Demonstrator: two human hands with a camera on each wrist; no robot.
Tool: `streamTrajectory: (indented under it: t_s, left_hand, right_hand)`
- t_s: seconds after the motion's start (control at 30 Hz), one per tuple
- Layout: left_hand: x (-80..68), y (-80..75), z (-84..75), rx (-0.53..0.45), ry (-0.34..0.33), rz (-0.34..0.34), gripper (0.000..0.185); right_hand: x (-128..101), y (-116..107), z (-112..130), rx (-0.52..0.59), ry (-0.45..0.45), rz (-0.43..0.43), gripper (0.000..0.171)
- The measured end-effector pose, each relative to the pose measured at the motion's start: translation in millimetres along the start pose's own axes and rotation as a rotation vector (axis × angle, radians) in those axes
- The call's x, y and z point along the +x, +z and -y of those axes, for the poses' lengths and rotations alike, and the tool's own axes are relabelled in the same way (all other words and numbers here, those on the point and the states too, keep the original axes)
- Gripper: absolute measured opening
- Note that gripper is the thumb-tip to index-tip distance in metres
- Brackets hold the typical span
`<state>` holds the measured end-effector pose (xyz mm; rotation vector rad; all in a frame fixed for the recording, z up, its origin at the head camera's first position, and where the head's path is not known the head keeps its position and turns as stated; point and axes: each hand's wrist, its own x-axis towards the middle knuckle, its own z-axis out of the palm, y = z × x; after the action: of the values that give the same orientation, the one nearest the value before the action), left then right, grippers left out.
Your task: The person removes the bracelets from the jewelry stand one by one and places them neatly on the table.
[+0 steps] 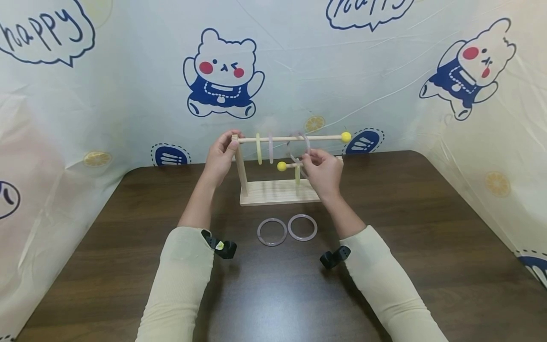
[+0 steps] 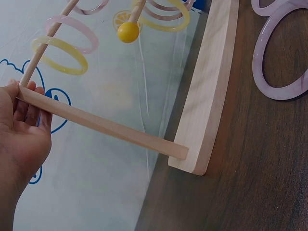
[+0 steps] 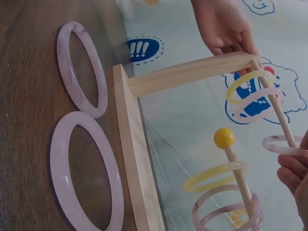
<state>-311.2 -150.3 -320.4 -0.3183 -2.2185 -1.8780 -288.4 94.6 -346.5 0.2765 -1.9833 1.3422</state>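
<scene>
A wooden bangle stand [image 1: 273, 194] has two rods with yellow ball ends. My left hand [image 1: 220, 156] grips the top of its left post, thumb in front. Near the upper rod, my right hand [image 1: 325, 173] pinches a pale purple bangle [image 3: 279, 150] that encircles the rod. To its left on this rod hang a yellow bangle [image 1: 259, 149] and a pink bangle [image 1: 270, 149]. The lower rod carries another yellow bangle [image 3: 209, 186] and marbled purple bangles [image 3: 196, 209], partly hidden behind my right hand in the head view.
Two loose bangles, a marbled one [image 1: 272, 244] and a plain lilac one [image 1: 302, 239], lie side by side on the dark wooden table [image 1: 171, 199] before the stand. A printed cloth [image 1: 141, 85] hangs behind. A small black camera sits at each wrist.
</scene>
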Motion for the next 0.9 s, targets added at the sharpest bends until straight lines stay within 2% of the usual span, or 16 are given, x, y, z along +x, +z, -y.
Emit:
streamTrajectory:
  t_s: [0.9]
  left_hand:
    - [0.2, -0.5, 1.0, 0.001, 0.002, -0.001, 0.035]
  right_hand:
    - [-1.1, -5.3, -1.8, -0.028, -0.020, -0.069, 0.011]
